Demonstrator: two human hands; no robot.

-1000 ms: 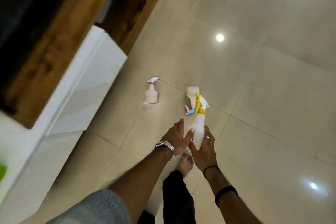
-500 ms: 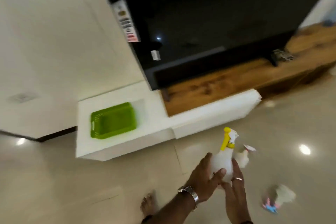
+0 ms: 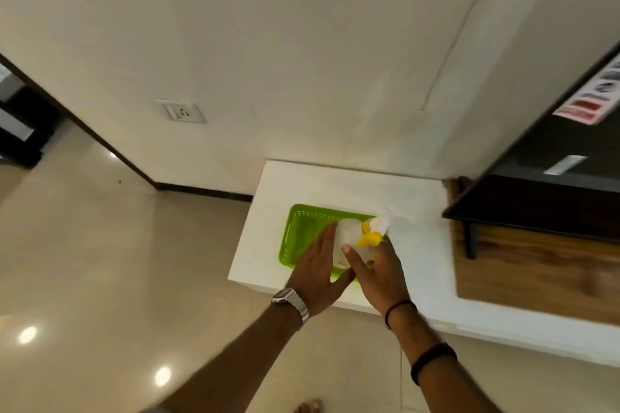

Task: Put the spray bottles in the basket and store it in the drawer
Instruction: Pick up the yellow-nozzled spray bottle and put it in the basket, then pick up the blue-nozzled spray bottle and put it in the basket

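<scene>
Over the green basket [image 3: 302, 238] at lower centre, both hands now hold the bottle [image 3: 352, 238]; half a second ago it was carried above the floor. Left hand [image 3: 318, 275] lies flat against it; right hand [image 3: 375, 273] fingers wrap its neck.

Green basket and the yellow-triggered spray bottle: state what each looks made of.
Green perforated basket: looks like moulded plastic, with a uniform bright colour and rows of small holes in its walls. White translucent spray bottle with yellow trigger: seemingly plastic too, a milky see-through body, held by the left hand and right hand.
</scene>
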